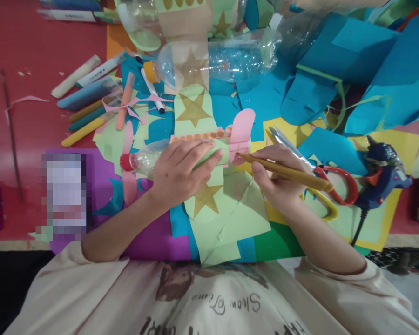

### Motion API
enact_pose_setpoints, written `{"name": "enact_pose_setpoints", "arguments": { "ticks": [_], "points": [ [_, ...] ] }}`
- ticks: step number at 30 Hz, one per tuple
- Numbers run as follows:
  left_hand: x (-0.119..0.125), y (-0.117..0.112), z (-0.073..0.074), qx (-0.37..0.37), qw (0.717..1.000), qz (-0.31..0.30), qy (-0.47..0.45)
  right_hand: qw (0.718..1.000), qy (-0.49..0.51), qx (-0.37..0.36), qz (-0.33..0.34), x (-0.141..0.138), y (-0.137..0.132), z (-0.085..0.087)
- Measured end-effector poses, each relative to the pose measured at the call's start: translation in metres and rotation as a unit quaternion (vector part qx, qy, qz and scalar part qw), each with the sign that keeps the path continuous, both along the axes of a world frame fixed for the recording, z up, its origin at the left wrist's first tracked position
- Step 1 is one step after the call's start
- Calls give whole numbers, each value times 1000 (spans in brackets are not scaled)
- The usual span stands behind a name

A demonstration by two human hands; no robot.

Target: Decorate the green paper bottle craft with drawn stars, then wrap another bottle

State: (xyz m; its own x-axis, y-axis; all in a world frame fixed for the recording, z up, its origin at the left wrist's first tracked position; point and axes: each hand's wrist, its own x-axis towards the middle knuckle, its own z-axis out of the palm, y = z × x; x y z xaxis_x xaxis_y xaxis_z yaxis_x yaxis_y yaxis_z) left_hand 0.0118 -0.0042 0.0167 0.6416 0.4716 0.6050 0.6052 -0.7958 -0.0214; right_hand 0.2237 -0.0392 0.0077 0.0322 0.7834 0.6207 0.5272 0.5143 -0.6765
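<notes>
My left hand [183, 172] lies over a small clear plastic bottle [148, 159] with a red cap, holding it on its side. Pale green paper wraps the bottle's middle, edged by a pink strip [195, 136] with orange dots. At the bottle's right end a rounded pink paper piece [243, 128] sticks out. My right hand [284, 174] grips a brownish-yellow marker [296, 176], its tip at the lower part of that pink piece. Beneath the bottle, pale green paper carries a brown star [206, 200], and another star [194, 107] shows just behind it.
Scissors [338, 186] with red and yellow handles lie right of my right hand, beside a blue glue gun [384, 172]. A large clear bottle [226, 63] lies behind. Several markers [87, 93] and a blurred phone [66, 193] are left. Blue paper [359, 51] covers the back right.
</notes>
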Motion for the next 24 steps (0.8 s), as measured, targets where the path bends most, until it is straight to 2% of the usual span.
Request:
{"name": "enact_pose_setpoints", "arguments": {
  "ticks": [4, 11, 21, 24],
  "points": [
    [1, 0, 4, 21, 1000, 9, 15, 1000, -9, 5, 4, -1, 0, 0],
    [0, 0, 4, 9, 1000, 0, 11, 998, -59, 18, 0, -2, 1, 1],
    [-1, 0, 0, -4, 1000, 0, 11, 999, -15, 14, 47, 0, -2, 1],
    [-1, -1, 0, 4, 1000, 5, 15, 999, 8, 39, 31, 4, -3, 0]
  ]
}}
